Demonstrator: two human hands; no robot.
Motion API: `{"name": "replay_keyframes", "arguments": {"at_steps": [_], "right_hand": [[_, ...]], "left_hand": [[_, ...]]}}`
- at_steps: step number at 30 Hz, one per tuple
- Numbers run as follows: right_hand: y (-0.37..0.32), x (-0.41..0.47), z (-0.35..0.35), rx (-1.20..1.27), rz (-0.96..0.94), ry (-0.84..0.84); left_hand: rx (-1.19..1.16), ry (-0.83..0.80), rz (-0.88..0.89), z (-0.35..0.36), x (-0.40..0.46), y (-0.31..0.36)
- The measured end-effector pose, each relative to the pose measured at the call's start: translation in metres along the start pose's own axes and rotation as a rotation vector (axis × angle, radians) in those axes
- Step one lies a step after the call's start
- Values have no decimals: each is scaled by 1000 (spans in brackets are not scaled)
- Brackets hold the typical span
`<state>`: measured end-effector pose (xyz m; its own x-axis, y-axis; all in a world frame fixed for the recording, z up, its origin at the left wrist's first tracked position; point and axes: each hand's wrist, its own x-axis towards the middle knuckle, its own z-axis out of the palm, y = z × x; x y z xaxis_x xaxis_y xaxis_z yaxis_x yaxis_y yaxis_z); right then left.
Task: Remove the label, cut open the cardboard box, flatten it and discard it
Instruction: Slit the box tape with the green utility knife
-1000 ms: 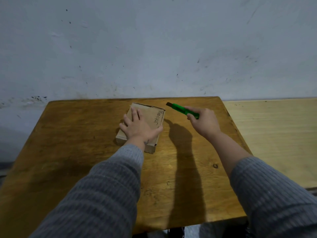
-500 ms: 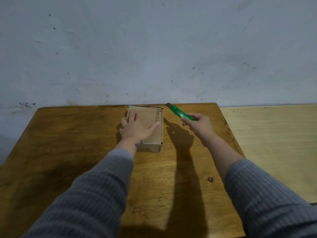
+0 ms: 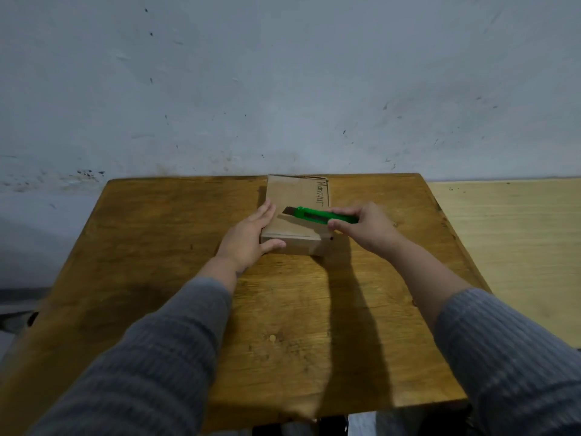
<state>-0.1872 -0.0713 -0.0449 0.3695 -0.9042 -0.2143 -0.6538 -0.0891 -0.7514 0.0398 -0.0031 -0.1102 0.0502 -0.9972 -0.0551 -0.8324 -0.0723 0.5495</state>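
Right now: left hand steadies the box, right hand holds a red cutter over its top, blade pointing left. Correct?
Not quite. The cutter is green, not red, as the head view shows. The rest holds: the left hand steadies the cardboard box at its left side, and the right hand holds the cutter over the box top with the blade pointing left.

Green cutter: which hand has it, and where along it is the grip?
The right hand pinches the green cutter at its rear end, blade end pointing left over the cardboard box. The left hand holds nothing; it rests against the box's left side.
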Motion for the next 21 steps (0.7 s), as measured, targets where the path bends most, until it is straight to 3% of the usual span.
{"name": "replay_keyframes", "arguments": {"at_steps": [13,21], "right_hand": [[-14,-9,21,-614,-233,-11],[-13,-6,26,-722,-304,65]], "left_hand": [[-70,18,-21,2,-1,-1],[-70,19,-25,0,0,-1]]}}
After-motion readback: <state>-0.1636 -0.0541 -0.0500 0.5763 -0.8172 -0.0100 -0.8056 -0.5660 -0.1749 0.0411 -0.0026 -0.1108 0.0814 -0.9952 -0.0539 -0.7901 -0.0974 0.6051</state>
